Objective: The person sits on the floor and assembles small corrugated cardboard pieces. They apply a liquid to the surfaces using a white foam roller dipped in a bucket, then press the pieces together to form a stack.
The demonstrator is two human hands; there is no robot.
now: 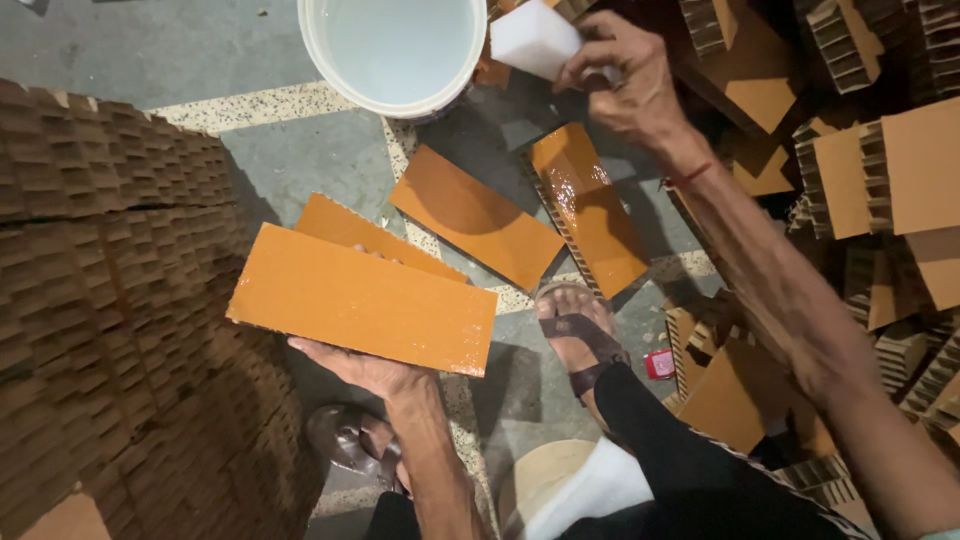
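Board sits flat on my left hand, palm up under its near long edge, fingers spread beneath; glossy wet face up. Its long axis runs across me, slightly tilted, far end dropping toward the right. A second board lies just behind it, partly covered; can't tell if my fingers reach it too. Right hand is up and away from the left, fingers pinched shut on a white sponge, which is right at the rim of the bucket of pale liquid. So sponge is well apart from the held board, ahead and to the right of it; left hand is the one on the board, right hand is nearer the bucket. Between the two hands, on the floor: a dry-looking board and a wet shiny one, both angled the same way, the wet one directly below the sponge hand. My sandalled foot just beside their near ends. Left of the held board: big stack of corrugated pieces. Right of my right arm: loose cardboard heap.
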